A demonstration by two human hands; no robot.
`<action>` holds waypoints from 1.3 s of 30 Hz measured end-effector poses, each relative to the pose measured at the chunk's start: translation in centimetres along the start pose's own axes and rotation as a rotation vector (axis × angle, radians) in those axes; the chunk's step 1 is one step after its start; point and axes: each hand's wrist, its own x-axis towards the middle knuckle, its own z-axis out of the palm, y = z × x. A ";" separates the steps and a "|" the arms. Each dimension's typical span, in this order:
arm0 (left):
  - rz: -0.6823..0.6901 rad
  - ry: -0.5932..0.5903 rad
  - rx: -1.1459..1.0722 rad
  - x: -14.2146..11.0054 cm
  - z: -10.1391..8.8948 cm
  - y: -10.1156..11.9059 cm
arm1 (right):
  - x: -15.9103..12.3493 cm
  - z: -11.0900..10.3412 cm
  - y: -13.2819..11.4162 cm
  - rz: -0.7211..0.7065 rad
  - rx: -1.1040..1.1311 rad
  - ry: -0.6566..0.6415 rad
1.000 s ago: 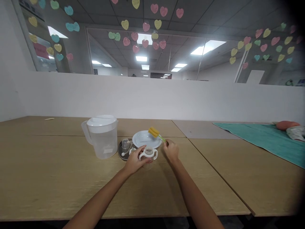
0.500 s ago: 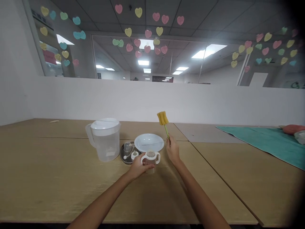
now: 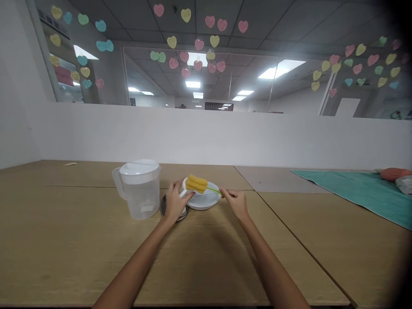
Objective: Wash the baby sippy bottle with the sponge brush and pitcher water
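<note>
My left hand (image 3: 175, 201) is closed around a baby bottle (image 3: 183, 187) with white handles, tipped on its side so its mouth points right; my fingers cover most of it. Between the thumb and fingers of my right hand (image 3: 236, 203) is the green handle of a bottle brush (image 3: 197, 183). Its yellow sponge head lies level at the bottle's mouth, above a white bowl (image 3: 206, 204). Whether the sponge tip is inside the bottle I cannot tell. Beneath my left hand, a round metal tray (image 3: 183, 217) is mostly hidden, along with the small parts on it.
A clear plastic pitcher (image 3: 141, 193) with a white lid stands left of the tray. On the right, a teal cloth (image 3: 357, 189) lies on the wooden table (image 3: 96, 257), with a red item (image 3: 394, 173) on it. A white wall (image 3: 193, 133) rises behind.
My left hand has lifted the bottle up and left and tipped it sideways. My right hand has swung the brush from upright to level, bringing its sponge to the bottle's mouth.
</note>
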 end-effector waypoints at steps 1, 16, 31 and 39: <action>0.010 0.008 0.014 0.0 0.1 -0.2 | 0.0 -0.3 0.1 -0.022 -0.067 -0.002; 0.318 -0.119 0.257 -1.2 0.1 0.2 | -1.2 1.3 -1.0 -0.648 -0.669 0.072; 0.333 -0.061 0.397 -0.9 0.2 0.9 | -0.5 0.3 0.9 -0.609 -0.709 0.292; 0.341 -0.072 0.615 -0.1 -1.1 -1.2 | 0.8 -3.3 3.7 0.195 -0.814 0.293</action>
